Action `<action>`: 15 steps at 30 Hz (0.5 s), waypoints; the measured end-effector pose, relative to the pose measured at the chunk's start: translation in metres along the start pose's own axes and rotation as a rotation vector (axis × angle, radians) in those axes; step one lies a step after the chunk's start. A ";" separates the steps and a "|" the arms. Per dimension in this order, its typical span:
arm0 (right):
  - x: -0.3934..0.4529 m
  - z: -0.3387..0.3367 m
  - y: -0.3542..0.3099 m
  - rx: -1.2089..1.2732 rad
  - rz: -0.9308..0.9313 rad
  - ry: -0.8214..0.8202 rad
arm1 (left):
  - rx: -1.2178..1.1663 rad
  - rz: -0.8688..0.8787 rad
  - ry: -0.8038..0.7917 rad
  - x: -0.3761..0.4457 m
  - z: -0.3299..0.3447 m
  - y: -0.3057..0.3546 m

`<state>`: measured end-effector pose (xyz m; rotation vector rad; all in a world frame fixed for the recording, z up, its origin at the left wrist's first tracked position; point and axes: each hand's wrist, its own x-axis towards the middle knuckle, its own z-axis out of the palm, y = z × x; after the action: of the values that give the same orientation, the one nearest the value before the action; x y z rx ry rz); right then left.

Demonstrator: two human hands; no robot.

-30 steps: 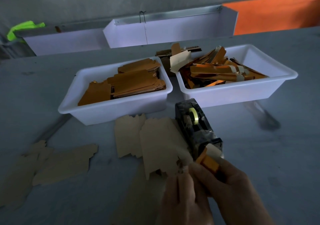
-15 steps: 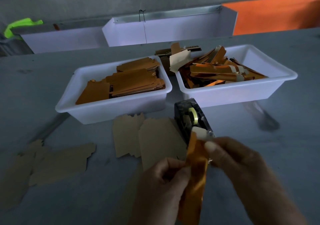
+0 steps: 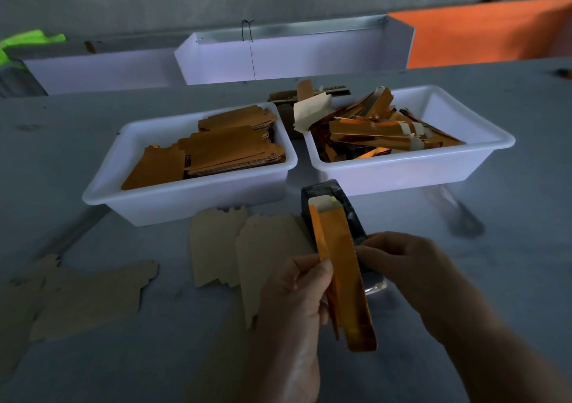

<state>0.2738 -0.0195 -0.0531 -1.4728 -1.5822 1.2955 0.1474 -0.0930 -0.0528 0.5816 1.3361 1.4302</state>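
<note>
Lifted since before, our orange sleeve (image 3: 340, 263) now partly hides the tape dispenser (image 3: 322, 189); left hand (image 3: 294, 303) and right hand (image 3: 411, 263) pinch its edges. We judge it mid-forming; taping comes next.

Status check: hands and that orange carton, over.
Left hand pinches the orange carton by its left edge. Right hand at its right edge, grip unclear. Tape dispenser right behind it.

— The sleeve (image 3: 345, 278)?
— Glossy orange foil card, pale and matt inside.
— The bins (image 3: 192, 199)?
— Smooth white plastic.
— The blanks (image 3: 216, 247)?
— Matt brown card, on a dull grey desk (image 3: 495, 278).
</note>
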 end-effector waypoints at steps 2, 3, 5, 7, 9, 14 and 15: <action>0.000 0.001 -0.001 0.047 0.024 -0.025 | 0.010 -0.021 -0.014 0.001 0.002 -0.003; 0.000 0.002 -0.002 0.064 0.030 -0.027 | 0.009 -0.027 -0.013 0.002 0.002 -0.004; 0.001 0.004 0.000 0.076 0.024 -0.004 | 0.008 -0.033 -0.008 0.003 0.002 -0.006; 0.001 0.006 0.002 0.108 0.007 0.006 | 0.021 -0.030 -0.012 0.002 0.002 -0.007; -0.001 0.007 0.005 0.285 0.019 -0.007 | 0.016 0.002 0.003 -0.001 0.003 -0.007; -0.010 0.003 0.011 0.567 0.027 -0.050 | -0.057 0.043 0.088 -0.007 0.001 -0.009; -0.013 0.003 0.011 0.469 0.019 -0.005 | -0.042 0.027 0.077 -0.008 0.001 -0.010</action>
<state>0.2774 -0.0335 -0.0616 -1.1891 -1.1608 1.5515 0.1540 -0.1012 -0.0595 0.5235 1.3594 1.5120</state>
